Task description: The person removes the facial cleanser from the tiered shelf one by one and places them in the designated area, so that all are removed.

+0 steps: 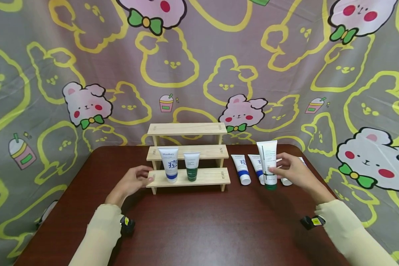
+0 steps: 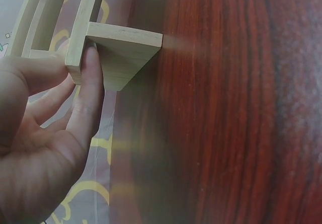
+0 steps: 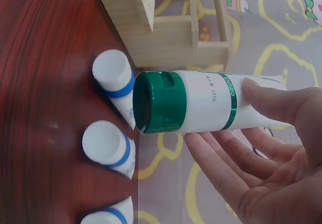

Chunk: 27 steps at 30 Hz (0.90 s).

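Note:
My right hand [image 1: 294, 170] holds a white squeeze tube [image 1: 269, 160] with a green cap [image 3: 161, 102] upright above the table, thumb on one side and fingers on the other. With thumb and fingers, my left hand [image 1: 131, 183] pinches the left end of the bottom step of a three-tier wooden display stand [image 2: 121, 38]. On that step stand a white tube with a blue band [image 1: 169, 164] and a smaller white-and-green tube [image 1: 191, 166], both cap down.
Right of the stand lie a blue-banded white tube [image 1: 242, 170], a second such tube [image 1: 256, 168] and another white tube [image 1: 286, 181], partly hidden by my right hand. The dark red wooden table [image 1: 199, 225] meets a patterned cloth [image 1: 193, 74] behind.

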{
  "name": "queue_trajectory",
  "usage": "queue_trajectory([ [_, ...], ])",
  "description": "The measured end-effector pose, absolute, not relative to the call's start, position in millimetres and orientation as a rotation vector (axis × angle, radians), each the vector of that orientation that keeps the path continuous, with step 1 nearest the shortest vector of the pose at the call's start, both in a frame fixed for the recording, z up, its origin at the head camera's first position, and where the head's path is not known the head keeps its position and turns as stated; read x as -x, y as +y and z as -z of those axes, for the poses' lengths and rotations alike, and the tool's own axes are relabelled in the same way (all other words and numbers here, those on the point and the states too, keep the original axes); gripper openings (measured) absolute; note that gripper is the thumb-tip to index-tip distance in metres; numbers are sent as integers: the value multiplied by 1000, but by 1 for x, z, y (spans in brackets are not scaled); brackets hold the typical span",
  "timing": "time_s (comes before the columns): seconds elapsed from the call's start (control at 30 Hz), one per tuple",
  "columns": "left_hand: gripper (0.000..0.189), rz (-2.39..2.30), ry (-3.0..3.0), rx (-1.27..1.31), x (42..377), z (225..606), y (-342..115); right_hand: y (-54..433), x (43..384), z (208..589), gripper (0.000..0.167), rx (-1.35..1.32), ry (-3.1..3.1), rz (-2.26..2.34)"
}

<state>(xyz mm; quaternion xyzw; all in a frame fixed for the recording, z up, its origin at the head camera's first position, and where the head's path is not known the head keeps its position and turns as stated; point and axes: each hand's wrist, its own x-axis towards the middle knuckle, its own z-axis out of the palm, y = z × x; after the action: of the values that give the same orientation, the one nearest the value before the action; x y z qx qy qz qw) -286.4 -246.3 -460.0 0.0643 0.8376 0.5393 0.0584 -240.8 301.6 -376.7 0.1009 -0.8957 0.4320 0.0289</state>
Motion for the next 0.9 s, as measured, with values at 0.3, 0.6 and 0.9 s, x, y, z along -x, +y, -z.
queue_trajectory([
  [0.3, 44, -1629, 2542, -194, 287, 461, -247, 321, 232, 379, 58, -238, -2826, -1272],
  [0.6, 44, -1605, 2546, -171, 286, 459, -246, 346, 222, 390, 60, -130, -2901, -1305],
  [0.9, 45, -1599, 2547, -210, 286, 458, -247, 371, 211, 391, 70, -73, -3011, -1248],
])
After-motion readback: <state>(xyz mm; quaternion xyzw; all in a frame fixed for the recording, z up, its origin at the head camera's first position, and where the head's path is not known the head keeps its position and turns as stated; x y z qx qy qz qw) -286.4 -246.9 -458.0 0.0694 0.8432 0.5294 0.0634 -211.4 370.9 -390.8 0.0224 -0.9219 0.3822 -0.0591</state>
